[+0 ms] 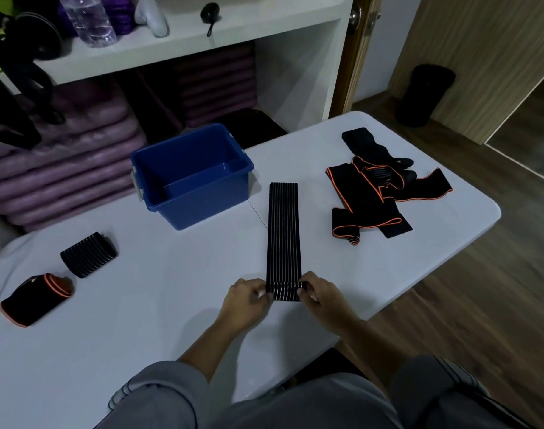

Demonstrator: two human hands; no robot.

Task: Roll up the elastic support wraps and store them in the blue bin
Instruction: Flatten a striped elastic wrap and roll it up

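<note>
A black striped elastic wrap (283, 230) lies flat on the white table (159, 305), stretched away from me. Its near end is curled into a small roll. My left hand (249, 297) pinches the left side of that roll and my right hand (315, 292) pinches the right side. The blue bin (196, 178) stands empty, behind and to the left of the wrap. A tangled pile of black wraps with orange edging (382, 196) lies at the right. Two rolled wraps rest at the left: a striped one (89, 253) and an orange-edged one (35, 300).
White shelving (184, 41) behind the table holds a water bottle (89, 20) and small items, with stacked purple mats (72, 168) below. A black cylinder (422, 96) stands on the wooden floor at the right. The table's right edge is close to the pile.
</note>
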